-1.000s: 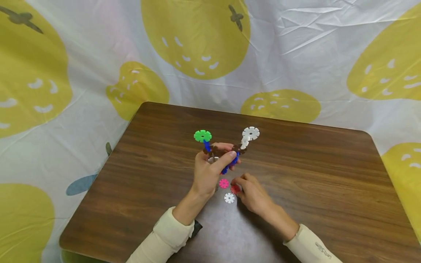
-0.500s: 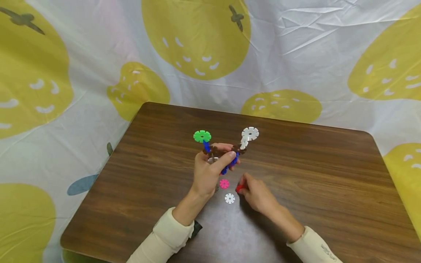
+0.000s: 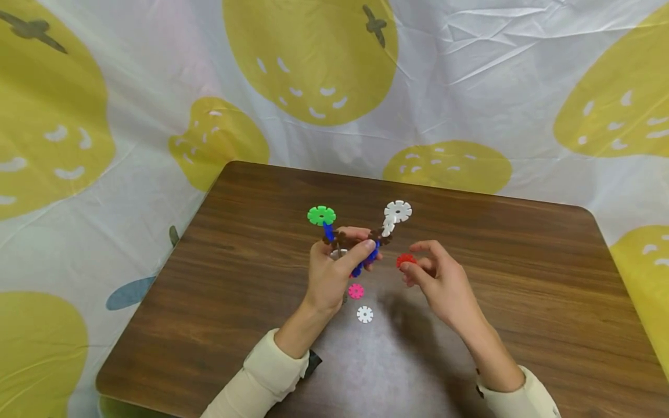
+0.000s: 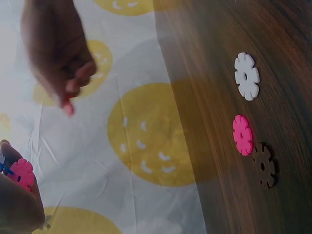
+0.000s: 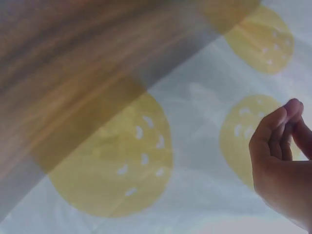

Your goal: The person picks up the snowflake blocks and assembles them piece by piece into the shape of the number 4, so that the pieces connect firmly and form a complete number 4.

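The left hand [image 3: 329, 273] curls around the snowflake-disc assembly [image 3: 360, 235], steadying it above the bench [image 3: 522, 273], while the right hand [image 3: 444, 284] pinches a red disc [image 3: 405, 260] just beside it, level for slotting.

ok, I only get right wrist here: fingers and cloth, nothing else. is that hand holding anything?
Observer: Yes. The right hand pinches a red disc, close to the build but apart from it.
Operator: what build?
Observer: The left hand grips a cluster of joined discs, with a green disc at its top.
Operator: any loose pieces?
Observer: A pink disc and a white disc lie flat on the table. The left wrist view adds a brown disc beside the pink one.
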Demonstrator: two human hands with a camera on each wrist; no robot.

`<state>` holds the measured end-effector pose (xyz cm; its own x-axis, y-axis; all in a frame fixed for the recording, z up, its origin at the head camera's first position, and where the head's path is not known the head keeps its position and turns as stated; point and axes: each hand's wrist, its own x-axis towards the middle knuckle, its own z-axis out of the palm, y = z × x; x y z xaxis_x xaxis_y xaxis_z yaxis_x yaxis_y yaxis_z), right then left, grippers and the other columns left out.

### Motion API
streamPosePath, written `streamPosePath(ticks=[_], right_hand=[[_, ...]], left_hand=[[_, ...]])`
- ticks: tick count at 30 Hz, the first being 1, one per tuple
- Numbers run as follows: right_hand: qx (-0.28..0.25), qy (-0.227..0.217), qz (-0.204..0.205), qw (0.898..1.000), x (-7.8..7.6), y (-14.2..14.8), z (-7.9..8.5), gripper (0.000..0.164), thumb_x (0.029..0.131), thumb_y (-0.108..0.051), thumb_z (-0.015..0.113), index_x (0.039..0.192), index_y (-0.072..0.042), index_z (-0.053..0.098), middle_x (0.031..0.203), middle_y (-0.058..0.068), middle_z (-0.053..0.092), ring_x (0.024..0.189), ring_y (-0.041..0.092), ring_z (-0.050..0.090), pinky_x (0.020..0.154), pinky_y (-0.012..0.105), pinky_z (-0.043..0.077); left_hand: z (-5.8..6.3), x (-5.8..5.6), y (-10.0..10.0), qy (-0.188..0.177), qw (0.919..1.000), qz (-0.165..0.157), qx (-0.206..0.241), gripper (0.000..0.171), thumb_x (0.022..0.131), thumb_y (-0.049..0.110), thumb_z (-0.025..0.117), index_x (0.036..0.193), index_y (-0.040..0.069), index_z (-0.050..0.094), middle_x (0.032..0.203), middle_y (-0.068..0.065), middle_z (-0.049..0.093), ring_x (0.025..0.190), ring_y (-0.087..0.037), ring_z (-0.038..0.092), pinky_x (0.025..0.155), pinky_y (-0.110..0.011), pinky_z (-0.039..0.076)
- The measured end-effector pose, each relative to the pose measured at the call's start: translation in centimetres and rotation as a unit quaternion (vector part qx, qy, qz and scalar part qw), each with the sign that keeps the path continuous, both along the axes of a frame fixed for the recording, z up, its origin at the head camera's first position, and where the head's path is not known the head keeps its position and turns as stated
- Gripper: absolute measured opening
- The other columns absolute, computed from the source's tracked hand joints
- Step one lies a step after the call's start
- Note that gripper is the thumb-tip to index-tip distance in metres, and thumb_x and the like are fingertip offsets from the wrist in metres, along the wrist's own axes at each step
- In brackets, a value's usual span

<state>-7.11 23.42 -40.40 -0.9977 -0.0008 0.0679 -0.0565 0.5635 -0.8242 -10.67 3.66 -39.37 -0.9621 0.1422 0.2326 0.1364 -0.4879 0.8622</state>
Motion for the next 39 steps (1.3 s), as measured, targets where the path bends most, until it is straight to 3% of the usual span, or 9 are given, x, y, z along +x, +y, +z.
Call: streamPosePath(ticks=[5,15,23,29,39], right_hand=[[-0.02,0.049,-0.012,0.999,0.5,0.2,1.7,0.018,0.099,-0.02,0.07,0.114,-0.01,0.065,0.077,0.004,0.076,0.07,0.007,0.072,0.062,0.02,0.051],[-0.116,0.11,-0.031,0.987,1.6,-0.1,3.6,0.018,0.097,-0.006,0.07,0.116,-0.006,0.069,0.073,-0.001,0.074,0.065,0.012,0.072,0.067,0.023,0.062],[-0.183,0.1,-0.034,0.977,2.1,-1.0,4.7,0.025,0.101,-0.006,0.064,0.125,-0.004,0.067,0.076,0.0,0.075,0.07,0.013,0.072,0.071,0.029,0.064],[-0.227,0.089,-0.033,0.969,2.1,-1.4,5.2,0.024,0.104,-0.01,0.061,0.125,0.001,0.064,0.083,0.001,0.077,0.071,0.015,0.073,0.072,0.03,0.064],[-0.272,0.051,-0.033,0.96,1.9,-1.8,5.4,0.024,0.105,-0.014,0.06,0.123,0.001,0.061,0.078,0.002,0.076,0.072,0.017,0.074,0.076,0.031,0.064]], left_hand=[[0.1,0.0,0.1,-0.002,1.0,0.002,-0.003,0.027,0.088,-0.003,0.069,0.105,-0.022,0.059,0.076,0.002,0.076,0.064,-0.009,0.07,0.057,-0.021,0.057],[0.0,0.3,0.4,-0.009,0.9999,0.002,-0.009,0.022,0.088,-0.002,0.07,0.104,-0.017,0.063,0.08,0.003,0.076,0.066,-0.011,0.072,0.058,-0.023,0.059],[-0.2,0.3,0.8,-0.014,0.9998,-0.002,-0.012,0.023,0.088,-0.001,0.07,0.104,-0.016,0.063,0.08,0.002,0.076,0.066,-0.01,0.072,0.058,-0.023,0.059],[-0.3,0.3,1.0,-0.007,0.9999,-0.002,-0.013,0.024,0.088,0.0,0.071,0.104,-0.016,0.064,0.079,0.001,0.076,0.064,-0.01,0.071,0.057,-0.022,0.058],[0.0,0.3,1.2,0.0,0.9999,-0.012,-0.006,0.022,0.09,0.0,0.07,0.104,-0.016,0.064,0.08,0.002,0.077,0.063,-0.009,0.07,0.057,-0.022,0.058]])
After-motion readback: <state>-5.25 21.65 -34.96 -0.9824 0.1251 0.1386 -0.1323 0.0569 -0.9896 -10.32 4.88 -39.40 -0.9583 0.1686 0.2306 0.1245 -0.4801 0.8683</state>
